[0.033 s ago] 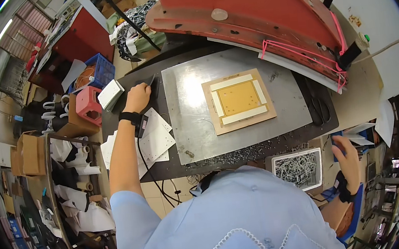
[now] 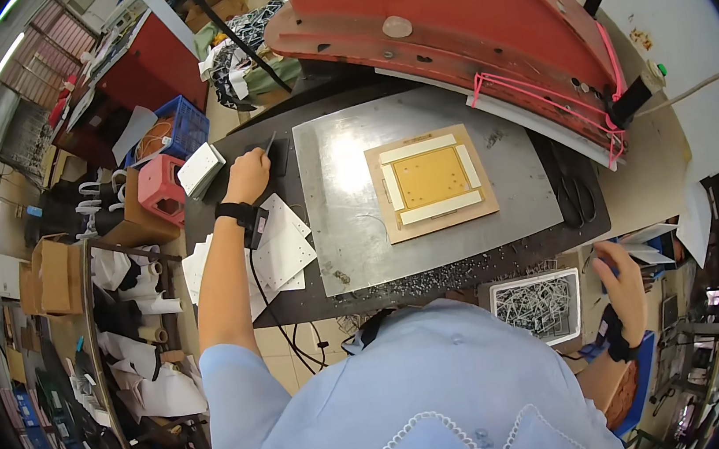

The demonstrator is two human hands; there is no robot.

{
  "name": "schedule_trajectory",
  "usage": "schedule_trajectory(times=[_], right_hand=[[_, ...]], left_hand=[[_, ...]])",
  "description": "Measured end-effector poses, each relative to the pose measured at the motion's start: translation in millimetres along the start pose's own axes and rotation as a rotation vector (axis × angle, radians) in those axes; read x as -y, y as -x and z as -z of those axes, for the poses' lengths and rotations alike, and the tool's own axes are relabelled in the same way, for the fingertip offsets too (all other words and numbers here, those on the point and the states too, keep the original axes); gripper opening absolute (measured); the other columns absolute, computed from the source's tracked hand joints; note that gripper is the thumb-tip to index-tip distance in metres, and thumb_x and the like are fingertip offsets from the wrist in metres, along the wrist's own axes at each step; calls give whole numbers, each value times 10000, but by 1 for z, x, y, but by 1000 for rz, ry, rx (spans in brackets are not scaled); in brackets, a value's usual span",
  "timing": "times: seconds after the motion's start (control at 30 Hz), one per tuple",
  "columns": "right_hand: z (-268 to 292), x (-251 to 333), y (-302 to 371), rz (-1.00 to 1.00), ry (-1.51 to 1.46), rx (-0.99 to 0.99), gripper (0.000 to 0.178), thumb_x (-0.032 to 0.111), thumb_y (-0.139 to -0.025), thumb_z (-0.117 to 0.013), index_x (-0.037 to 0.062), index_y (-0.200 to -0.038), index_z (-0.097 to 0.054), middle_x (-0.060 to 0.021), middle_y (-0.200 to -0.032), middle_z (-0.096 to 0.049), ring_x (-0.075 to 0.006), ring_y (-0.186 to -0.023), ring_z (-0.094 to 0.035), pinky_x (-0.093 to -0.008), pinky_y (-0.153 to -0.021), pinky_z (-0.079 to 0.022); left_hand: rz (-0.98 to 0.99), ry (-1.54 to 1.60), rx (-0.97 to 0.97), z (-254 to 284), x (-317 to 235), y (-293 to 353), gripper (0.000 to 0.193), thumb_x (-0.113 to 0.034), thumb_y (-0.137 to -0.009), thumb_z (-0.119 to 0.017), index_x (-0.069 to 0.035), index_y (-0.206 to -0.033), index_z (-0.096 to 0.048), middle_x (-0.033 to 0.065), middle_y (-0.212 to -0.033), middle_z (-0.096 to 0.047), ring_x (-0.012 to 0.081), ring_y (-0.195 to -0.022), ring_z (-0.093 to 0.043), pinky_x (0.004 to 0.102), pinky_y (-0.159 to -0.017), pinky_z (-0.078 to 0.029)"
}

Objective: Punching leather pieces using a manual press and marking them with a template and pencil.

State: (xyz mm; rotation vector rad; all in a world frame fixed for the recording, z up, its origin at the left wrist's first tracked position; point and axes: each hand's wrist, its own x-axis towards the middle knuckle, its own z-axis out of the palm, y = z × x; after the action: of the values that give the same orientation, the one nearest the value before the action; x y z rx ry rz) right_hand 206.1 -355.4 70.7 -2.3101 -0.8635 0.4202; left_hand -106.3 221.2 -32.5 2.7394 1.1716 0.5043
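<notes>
My left hand (image 2: 248, 176) is closed at the left of the table, its fingers together on a thin dark piece (image 2: 270, 142) whose edge stands up beside them. More dark flat material (image 2: 281, 157) lies just right of the fingers. Nearer me, under the left forearm, are white sheets with small holes (image 2: 281, 253). At the lower right my right hand (image 2: 623, 287) hangs open with nothing in it, fingers loosely bent. A square board with a yellow plate (image 2: 431, 178) and pale strips round it rests on the metal plate (image 2: 349, 248).
A red machine arm (image 2: 432, 3) with pink cords slants over the table's far side. Dark scissors (image 2: 576, 198) lie by the right edge. A white tray of small strips (image 2: 535, 304) stands in front. White pads (image 2: 201, 169) stack at left, beside a red stool (image 2: 160, 189).
The dark piece at my left fingers has shifted and tilted, its edge now closer to the fingertips. My right hand has moved slightly left.
</notes>
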Motion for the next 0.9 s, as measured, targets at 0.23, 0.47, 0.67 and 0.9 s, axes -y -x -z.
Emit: schedule_trajectory(times=[0.23,0.47,0.67,0.9], right_hand=[[-46,58,-52,269,-257,117,269,97,-904,-635,-28,-1141,-625,-135,-1038,-693,-206,-926,-669,-302,-842,-504],[-125,106,-79,198,-912,460,322,183,-985,-574,-3,-1247,-584,-84,-996,-686,-124,-845,-641,-251,-721,-509],[-131,88,-94,66,-757,455,250,203,-984,-583,-11,-1107,-620,-35,-817,-661,-62,-611,-574,-198,-519,-452],[-142,77,-148,81,-751,343,305,219,-949,-633,-67,-1052,-606,-49,-736,-638,-76,-580,-570,-207,-497,-455]], left_hand=[[111,177,-629,102,-52,26,281,-238,-1019,-472,-42,-1194,-574,229,-892,-692,321,-775,-701,396,-637,-549],[379,1394,-8,75,-208,126,254,-219,-999,-530,7,-1097,-588,97,-967,-688,180,-791,-693,287,-729,-564],[284,1448,312,41,-252,164,311,-208,-1038,-463,38,-1216,-528,162,-1060,-686,222,-935,-695,317,-790,-561],[-1,639,195,46,-229,125,268,-166,-971,-561,0,-1181,-581,164,-1175,-659,313,-1091,-634,353,-910,-497]])
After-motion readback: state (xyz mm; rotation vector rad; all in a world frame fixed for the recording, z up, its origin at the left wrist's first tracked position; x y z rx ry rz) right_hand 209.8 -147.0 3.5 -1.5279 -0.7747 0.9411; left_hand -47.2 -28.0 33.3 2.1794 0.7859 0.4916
